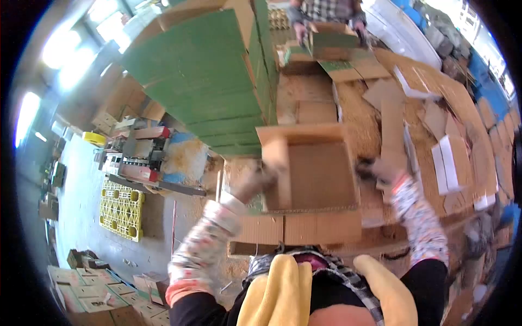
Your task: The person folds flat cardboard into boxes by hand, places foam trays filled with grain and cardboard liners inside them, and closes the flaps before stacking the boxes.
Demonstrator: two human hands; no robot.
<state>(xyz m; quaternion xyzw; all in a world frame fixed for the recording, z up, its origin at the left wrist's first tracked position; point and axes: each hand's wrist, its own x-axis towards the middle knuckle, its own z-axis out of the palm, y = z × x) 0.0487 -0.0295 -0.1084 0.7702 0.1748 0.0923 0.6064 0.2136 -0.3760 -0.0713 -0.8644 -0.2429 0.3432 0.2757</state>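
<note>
In front of me an open cardboard box [318, 173] sits with its top facing up and its bare inside showing. One flap [318, 229] hangs down on the side nearest me. My left hand [256, 182] is at the box's left wall, against a blurred upright flap [278, 174]; motion smears its fingers. Just off the right wall is my right hand [380, 171], its dark fingertips stretched toward the box with nothing visible in them. Patterned sleeve covers are on both forearms.
A tall stack of green cardboard boxes [201, 76] stands at the left. Across the table a person [329, 11] handles another box [333, 42]. Cardboard pieces [380, 98] lie at the right. A yellow pallet [120, 209] and a pallet jack [138, 155] are on the floor left.
</note>
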